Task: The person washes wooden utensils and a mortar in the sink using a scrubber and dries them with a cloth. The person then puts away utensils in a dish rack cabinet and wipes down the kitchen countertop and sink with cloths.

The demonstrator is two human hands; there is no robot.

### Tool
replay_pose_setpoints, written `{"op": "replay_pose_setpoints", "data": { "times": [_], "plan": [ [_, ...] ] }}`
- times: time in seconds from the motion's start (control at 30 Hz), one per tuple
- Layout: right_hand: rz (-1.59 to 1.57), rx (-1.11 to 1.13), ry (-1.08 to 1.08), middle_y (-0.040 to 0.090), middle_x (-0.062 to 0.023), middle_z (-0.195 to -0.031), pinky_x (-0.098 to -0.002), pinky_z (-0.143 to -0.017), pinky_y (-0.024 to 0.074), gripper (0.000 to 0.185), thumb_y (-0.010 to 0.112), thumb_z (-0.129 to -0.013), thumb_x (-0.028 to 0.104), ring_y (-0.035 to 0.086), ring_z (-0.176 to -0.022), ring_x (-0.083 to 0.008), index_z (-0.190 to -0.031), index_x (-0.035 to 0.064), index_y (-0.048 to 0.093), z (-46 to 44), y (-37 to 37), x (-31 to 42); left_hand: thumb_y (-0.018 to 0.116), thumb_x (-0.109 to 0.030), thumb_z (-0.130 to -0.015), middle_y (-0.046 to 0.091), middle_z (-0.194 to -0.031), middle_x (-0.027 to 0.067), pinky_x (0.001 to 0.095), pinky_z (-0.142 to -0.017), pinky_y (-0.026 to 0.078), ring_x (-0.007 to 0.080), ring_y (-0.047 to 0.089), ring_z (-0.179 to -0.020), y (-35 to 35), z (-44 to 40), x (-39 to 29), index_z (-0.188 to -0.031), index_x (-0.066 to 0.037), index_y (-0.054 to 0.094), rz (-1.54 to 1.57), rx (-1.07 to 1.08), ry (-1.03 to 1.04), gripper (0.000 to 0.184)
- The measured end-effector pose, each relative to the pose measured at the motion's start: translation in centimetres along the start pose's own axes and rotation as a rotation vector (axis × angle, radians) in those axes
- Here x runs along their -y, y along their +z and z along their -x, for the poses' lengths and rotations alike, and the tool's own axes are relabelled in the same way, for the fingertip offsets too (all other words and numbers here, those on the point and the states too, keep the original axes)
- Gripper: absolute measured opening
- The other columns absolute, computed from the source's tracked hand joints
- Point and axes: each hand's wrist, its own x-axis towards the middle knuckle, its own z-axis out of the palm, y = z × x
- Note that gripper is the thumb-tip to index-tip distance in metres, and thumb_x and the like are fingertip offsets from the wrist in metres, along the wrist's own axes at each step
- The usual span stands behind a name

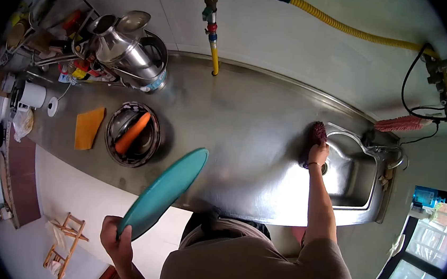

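My left hand (117,239) grips the lower end of a flat teal oval board (164,193), which is tilted over the counter's front edge. At the left rim of the sink, my right hand (318,154) is closed on a dark red cloth (318,132). A patterned round basket (108,132) stands on the counter above and left of the board. It holds a metal bowl and an orange object (132,133) that looks like a carrot.
The steel counter (241,120) runs across, with a sink (358,178) at the right. An orange cloth (88,127) lies left of the basket. Metal pots (127,51) and a cluttered rack stand at the back left. A yellow hose (349,34) crosses the wall.
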Motion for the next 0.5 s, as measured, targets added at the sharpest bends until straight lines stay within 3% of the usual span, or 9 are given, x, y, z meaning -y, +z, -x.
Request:
{"op": "replay_pose_setpoints", "data": {
  "times": [0.1, 0.2, 0.33, 0.5],
  "plan": [
    [-0.268, -0.081, -0.279, 0.059, -0.0175, -0.099, -0.0407, -0.087, 0.0426, 0.031, 0.050, -0.071, 0.004, 0.054, -0.095, -0.0353, -0.100, 0.0020, 0.059, 2.1, 0.2, 7.5, 0.062, -0.005, -0.066, 0.050, -0.070, 0.0120, 0.0315, -0.055, 0.039, 0.0247, 0.050, -0.062, -0.2, -0.7, 0.8, -0.066, 0.000, 0.047, -0.013, 0.106, 0.031, 0.016],
    [-0.424, 0.063, -0.560, 0.056, -0.0162, -0.103, -0.0395, -0.086, 0.0432, 0.032, 0.050, -0.071, 0.002, 0.053, -0.098, -0.0339, -0.102, 0.0033, 0.058, 5.4, 2.1, 17.8, 0.063, -0.002, -0.065, 0.050, -0.069, 0.0120, 0.0314, -0.054, 0.039, 0.0253, 0.049, -0.061, -0.2, -1.3, 0.9, -0.066, 0.000, 0.046, -0.026, 0.157, 0.042, 0.016],
    [-0.639, 0.249, -0.682, 0.056, -0.0127, -0.105, -0.0392, -0.082, 0.0456, 0.032, 0.053, -0.071, 0.003, 0.052, -0.097, -0.0327, -0.102, 0.0087, 0.059, 8.8, 5.7, 31.9, 0.061, 0.000, -0.065, 0.051, -0.067, 0.0125, 0.0334, -0.054, 0.039, 0.0283, 0.051, -0.061, -0.1, -1.4, 1.2, -0.066, -0.001, 0.049, -0.068, 0.128, 0.055, 0.012],
    [-0.538, 0.099, -0.956, 0.050, -0.0087, -0.119, -0.0391, -0.083, 0.0461, 0.034, 0.052, -0.078, 0.010, 0.048, -0.108, -0.0319, -0.110, 0.0154, 0.057, 8.8, 10.7, 44.5, 0.056, -0.002, -0.071, 0.051, -0.071, 0.0127, 0.0339, -0.058, 0.039, 0.0262, 0.048, -0.063, -0.6, -1.0, 1.0, -0.073, 0.000, 0.050, -0.110, 0.148, 0.038, 0.006]
  ]
}}
